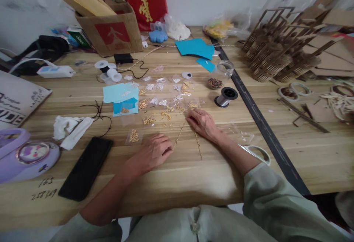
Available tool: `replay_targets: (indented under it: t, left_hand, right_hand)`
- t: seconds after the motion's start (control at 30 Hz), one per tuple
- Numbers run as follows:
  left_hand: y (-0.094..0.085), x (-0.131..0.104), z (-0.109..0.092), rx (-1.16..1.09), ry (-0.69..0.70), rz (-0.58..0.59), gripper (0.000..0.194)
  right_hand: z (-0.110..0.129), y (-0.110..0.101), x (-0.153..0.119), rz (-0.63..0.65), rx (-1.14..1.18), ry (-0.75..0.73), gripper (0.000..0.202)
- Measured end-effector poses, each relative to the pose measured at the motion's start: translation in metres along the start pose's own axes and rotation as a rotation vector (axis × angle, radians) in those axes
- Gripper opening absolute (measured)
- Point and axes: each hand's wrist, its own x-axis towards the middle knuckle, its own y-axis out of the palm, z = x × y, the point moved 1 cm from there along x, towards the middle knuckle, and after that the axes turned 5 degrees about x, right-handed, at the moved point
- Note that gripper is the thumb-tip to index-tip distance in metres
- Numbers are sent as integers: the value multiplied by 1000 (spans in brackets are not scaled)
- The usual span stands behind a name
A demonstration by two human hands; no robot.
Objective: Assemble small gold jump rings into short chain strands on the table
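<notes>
A thin gold chain [179, 137] stretches between my two hands. My left hand [155, 151] rests on the wooden table with its fingers curled together, and one end of this stretch meets its fingertips. My right hand [203, 124] lies farther forward, its closed fingers at the upper part of the chain. From under the right palm a length of chain hangs down the tabletop towards me. Just beyond both hands lie small piles of gold findings [166, 115], some in clear bags, with silver pieces [159, 86] behind. The fingertips are partly hidden.
Left are a black phone [86, 168], a purple case [30, 157] and white tissue [66, 126]. A wire spool [226, 97] and a glass jar [223, 72] stand at right, with scissors [258, 153] by my forearm. Small woven baskets [271, 58] crowd the back right.
</notes>
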Motion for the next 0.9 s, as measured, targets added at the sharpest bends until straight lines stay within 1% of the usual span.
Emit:
replay_targets:
  t: [0.1,0.2,0.33,0.47,0.57,0.63,0.7,0.77,0.87,0.9]
  left_hand:
    - [-1,0,2,-58,1,-36,18]
    - [-1,1,2,-133,52,-57,15]
    - [0,1,1,-216,116,-11,15]
    - [2,1,2,-266,103,36,16]
    - [2,1,3,-274,87,38,15]
    - [1,2,2,-266,93,11,12]
    - [-1,3,-3,-253,109,-25,11]
    - [-2,6,-13,-226,139,-52,13]
    - [1,8,-33,-119,231,-42,24]
    - [4,9,-40,-62,261,-12,29]
  right_hand:
    - [1,-1,1,-1,-6,-5,13]
    - [1,-1,1,3,-15,-7,14]
    - [0,0,1,0,-18,-14,14]
    - [-1,1,0,-1,-8,-10,14]
    - [-1,1,1,15,-14,2,15]
    - [-1,1,2,17,-23,8,15]
    - [-1,1,2,5,-27,4,15]
    - [0,0,1,-12,-25,-8,15]
    - [0,-1,1,-23,-10,-24,14]
    - [0,-1,1,-21,-6,-27,14]
